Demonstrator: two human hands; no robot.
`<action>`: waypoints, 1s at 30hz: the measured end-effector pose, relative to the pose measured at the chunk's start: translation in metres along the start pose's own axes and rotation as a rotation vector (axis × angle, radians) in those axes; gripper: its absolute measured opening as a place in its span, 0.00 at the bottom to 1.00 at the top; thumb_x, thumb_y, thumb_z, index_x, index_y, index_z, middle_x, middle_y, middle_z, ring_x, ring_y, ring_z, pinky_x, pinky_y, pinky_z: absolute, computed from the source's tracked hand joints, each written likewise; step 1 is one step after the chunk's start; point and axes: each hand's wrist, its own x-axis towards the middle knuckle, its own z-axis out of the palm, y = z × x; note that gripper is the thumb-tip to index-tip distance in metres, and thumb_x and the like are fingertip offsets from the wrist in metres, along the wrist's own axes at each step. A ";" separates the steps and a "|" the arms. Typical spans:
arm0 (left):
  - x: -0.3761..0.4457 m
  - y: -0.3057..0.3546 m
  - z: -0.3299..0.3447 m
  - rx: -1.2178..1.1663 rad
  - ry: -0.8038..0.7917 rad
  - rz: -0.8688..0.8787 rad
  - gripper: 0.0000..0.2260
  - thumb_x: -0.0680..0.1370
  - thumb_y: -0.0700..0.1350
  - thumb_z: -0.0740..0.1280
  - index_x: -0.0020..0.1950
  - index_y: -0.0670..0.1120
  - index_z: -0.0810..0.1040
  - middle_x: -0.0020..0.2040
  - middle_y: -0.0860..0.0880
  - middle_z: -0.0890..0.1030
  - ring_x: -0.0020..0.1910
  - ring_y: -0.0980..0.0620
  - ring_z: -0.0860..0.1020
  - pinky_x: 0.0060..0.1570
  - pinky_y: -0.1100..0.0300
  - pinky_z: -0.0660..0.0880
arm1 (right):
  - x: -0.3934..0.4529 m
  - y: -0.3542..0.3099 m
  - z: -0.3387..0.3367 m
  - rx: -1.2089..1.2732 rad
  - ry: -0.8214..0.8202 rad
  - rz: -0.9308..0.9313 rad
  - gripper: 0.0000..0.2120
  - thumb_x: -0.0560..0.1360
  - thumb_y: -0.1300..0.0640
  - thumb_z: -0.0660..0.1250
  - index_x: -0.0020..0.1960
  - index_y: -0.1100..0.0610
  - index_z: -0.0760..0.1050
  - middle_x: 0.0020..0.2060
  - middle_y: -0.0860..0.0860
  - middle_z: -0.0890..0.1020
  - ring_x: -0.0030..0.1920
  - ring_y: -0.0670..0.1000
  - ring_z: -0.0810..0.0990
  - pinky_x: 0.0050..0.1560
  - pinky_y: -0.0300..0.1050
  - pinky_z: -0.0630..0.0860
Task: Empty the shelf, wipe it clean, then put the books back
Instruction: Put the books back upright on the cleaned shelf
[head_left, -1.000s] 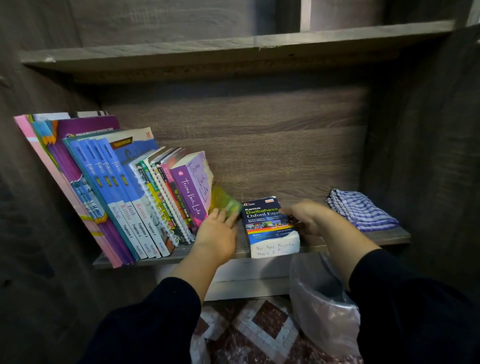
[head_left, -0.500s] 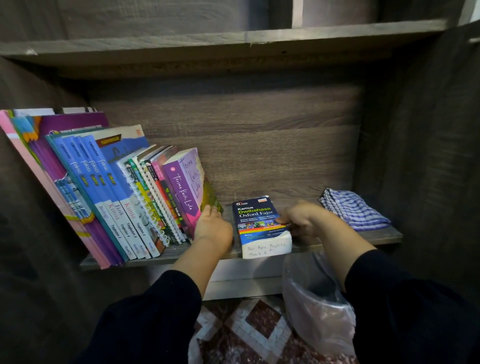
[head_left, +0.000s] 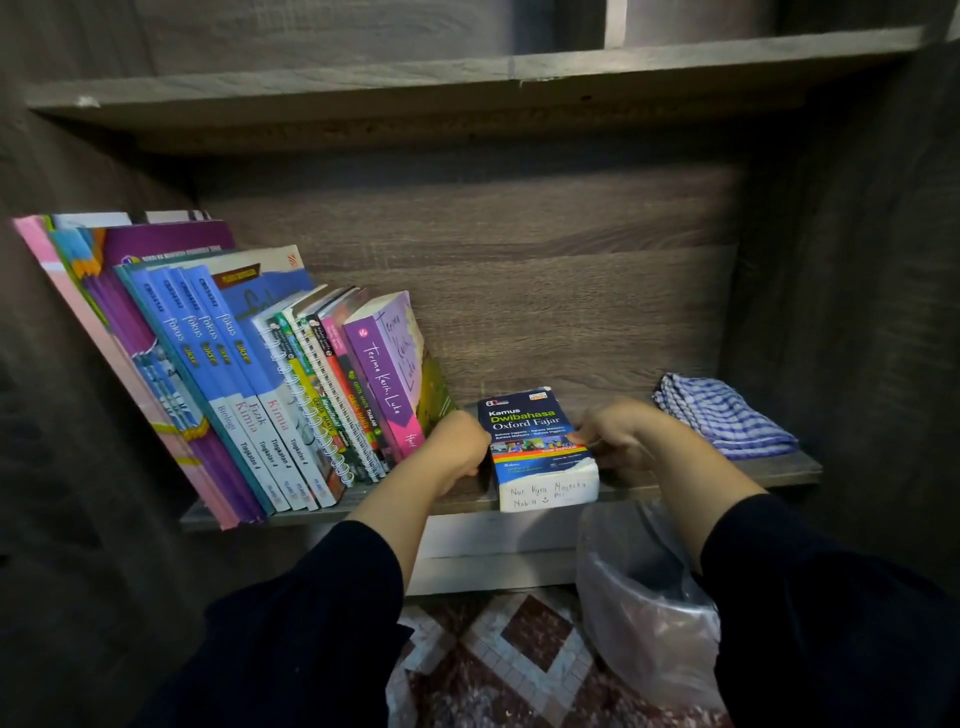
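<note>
Left hand (head_left: 457, 447): forearm reached forward, fingers curled
Right hand (head_left: 610, 434): forearm reached forward, fingers (head_left: 581, 435) pinching

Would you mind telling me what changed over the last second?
The left hand moved from the green book, now pushed against the row, to the dictionary's left side. The right hand still grips its right side. Dictionary, cloth and leaning books stayed put.

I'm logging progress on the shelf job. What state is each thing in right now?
Row of books: upright, leaning left, on the shelf.
Dictionary: lying flat, front edge past the shelf lip.
Left hand: curled at the dictionary's left side.
Right hand: gripping its right side.
Checked cloth: folded, at the shelf's right end.
Plastic bag: open, below.
</note>
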 end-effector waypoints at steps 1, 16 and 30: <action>0.001 0.000 0.001 -0.060 0.012 -0.009 0.13 0.80 0.38 0.60 0.35 0.46 0.69 0.39 0.46 0.76 0.36 0.51 0.75 0.44 0.55 0.79 | 0.001 0.002 -0.001 0.019 -0.013 -0.008 0.15 0.79 0.69 0.56 0.65 0.66 0.72 0.39 0.53 0.77 0.37 0.48 0.75 0.32 0.40 0.75; -0.025 0.042 -0.035 -0.667 -0.003 0.056 0.14 0.75 0.38 0.70 0.58 0.44 0.71 0.52 0.43 0.77 0.43 0.46 0.80 0.26 0.63 0.79 | 0.001 -0.001 -0.008 0.377 -0.077 -0.251 0.20 0.75 0.78 0.52 0.59 0.63 0.74 0.36 0.51 0.85 0.34 0.48 0.85 0.37 0.39 0.81; -0.027 0.038 -0.065 0.663 0.623 0.319 0.23 0.74 0.49 0.71 0.64 0.41 0.71 0.64 0.40 0.68 0.63 0.40 0.69 0.60 0.49 0.70 | 0.014 -0.005 0.026 0.019 -0.089 -0.250 0.19 0.75 0.73 0.61 0.66 0.65 0.72 0.45 0.51 0.80 0.41 0.45 0.77 0.41 0.34 0.75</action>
